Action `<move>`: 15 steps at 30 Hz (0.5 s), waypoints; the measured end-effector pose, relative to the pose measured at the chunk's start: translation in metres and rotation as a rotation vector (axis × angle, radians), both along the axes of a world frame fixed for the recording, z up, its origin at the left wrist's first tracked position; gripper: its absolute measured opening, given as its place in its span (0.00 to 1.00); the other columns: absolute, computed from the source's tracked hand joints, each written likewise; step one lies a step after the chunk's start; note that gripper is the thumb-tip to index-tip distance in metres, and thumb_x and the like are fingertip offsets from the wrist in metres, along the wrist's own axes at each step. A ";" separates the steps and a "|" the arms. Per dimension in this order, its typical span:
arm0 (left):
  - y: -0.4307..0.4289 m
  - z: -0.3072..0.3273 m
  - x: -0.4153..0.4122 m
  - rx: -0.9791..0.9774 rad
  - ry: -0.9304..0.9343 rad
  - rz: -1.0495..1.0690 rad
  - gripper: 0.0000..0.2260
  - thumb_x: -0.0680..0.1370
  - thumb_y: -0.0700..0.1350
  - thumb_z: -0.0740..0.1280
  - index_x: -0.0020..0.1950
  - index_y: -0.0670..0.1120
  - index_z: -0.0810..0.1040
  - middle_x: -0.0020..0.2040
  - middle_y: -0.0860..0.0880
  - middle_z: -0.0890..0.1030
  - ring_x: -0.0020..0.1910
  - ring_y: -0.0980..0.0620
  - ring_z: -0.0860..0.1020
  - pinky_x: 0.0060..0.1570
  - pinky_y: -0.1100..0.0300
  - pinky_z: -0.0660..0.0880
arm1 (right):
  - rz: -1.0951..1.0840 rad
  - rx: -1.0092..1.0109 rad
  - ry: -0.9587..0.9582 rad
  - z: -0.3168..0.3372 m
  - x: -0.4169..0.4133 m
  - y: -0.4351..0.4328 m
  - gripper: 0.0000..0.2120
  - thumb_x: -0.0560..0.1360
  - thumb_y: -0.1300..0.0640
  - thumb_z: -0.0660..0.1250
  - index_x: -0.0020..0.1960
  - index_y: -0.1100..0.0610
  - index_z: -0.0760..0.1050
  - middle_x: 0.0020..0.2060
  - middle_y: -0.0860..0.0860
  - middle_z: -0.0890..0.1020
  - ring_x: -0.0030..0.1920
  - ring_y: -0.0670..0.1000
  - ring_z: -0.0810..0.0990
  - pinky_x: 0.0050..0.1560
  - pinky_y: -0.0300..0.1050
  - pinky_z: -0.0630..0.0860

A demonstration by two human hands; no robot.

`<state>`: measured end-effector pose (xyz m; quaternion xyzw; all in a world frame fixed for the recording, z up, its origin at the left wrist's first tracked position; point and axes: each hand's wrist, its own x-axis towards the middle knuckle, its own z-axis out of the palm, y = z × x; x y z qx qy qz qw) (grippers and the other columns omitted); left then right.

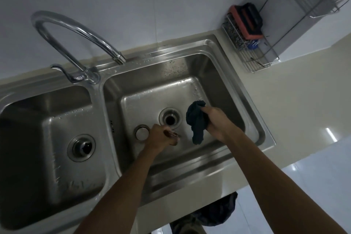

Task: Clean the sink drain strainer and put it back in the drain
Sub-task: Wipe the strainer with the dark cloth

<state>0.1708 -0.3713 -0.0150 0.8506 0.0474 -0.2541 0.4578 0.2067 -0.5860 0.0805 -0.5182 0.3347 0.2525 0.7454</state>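
Both hands are down in the right basin (224, 89) of the sink, a little apart. The left hand (160, 136) curls its fingers round a small round metal piece, seemingly the strainer (173, 136), largely hidden and blurred, just in front of the open drain (170, 118). The right hand (215, 121) clutches a bunched dark cloth (196, 121) beside the drain. A round metal disc (141, 133) lies by the left hand.

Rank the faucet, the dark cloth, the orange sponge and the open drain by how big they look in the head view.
1. faucet
2. dark cloth and orange sponge: about alike, and the sponge sits farther away
3. open drain
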 end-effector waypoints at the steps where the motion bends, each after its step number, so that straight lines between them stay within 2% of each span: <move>1: -0.005 -0.005 0.000 0.113 -0.042 -0.039 0.13 0.66 0.45 0.82 0.48 0.46 0.85 0.51 0.47 0.81 0.47 0.49 0.80 0.49 0.58 0.79 | 0.016 -0.044 0.000 -0.004 -0.001 -0.003 0.14 0.82 0.59 0.64 0.64 0.65 0.76 0.58 0.62 0.82 0.58 0.58 0.83 0.55 0.52 0.80; 4: -0.017 -0.022 0.001 0.339 -0.096 -0.178 0.13 0.68 0.46 0.81 0.48 0.43 0.85 0.58 0.43 0.76 0.52 0.45 0.80 0.56 0.51 0.78 | 0.042 -0.118 0.000 -0.016 -0.005 -0.011 0.14 0.82 0.60 0.64 0.64 0.66 0.75 0.55 0.62 0.83 0.54 0.59 0.83 0.47 0.50 0.79; 7: -0.022 -0.037 -0.007 0.352 -0.106 -0.208 0.14 0.70 0.44 0.79 0.53 0.42 0.85 0.62 0.42 0.76 0.55 0.43 0.80 0.58 0.50 0.77 | 0.051 -0.143 -0.007 -0.029 -0.011 -0.012 0.13 0.81 0.61 0.64 0.62 0.68 0.76 0.57 0.65 0.82 0.58 0.63 0.82 0.56 0.56 0.80; 9: -0.022 -0.046 -0.011 0.360 -0.128 -0.237 0.17 0.72 0.44 0.77 0.60 0.43 0.83 0.64 0.42 0.75 0.57 0.43 0.80 0.59 0.50 0.77 | 0.063 -0.143 -0.017 -0.035 -0.013 -0.012 0.13 0.81 0.61 0.64 0.61 0.68 0.77 0.55 0.65 0.83 0.57 0.61 0.82 0.58 0.56 0.79; 11: -0.021 -0.052 -0.013 0.372 -0.130 -0.237 0.19 0.74 0.44 0.75 0.64 0.43 0.81 0.65 0.42 0.75 0.58 0.42 0.79 0.60 0.50 0.76 | 0.066 -0.130 -0.027 -0.038 -0.014 -0.011 0.13 0.82 0.60 0.64 0.61 0.67 0.77 0.54 0.63 0.83 0.54 0.58 0.83 0.54 0.52 0.80; 15: -0.015 -0.055 -0.018 0.469 -0.084 -0.324 0.19 0.75 0.45 0.72 0.66 0.44 0.79 0.66 0.43 0.71 0.60 0.43 0.77 0.59 0.51 0.77 | 0.063 -0.103 -0.014 -0.043 -0.019 -0.010 0.12 0.81 0.60 0.64 0.61 0.65 0.78 0.51 0.59 0.85 0.51 0.54 0.85 0.46 0.46 0.81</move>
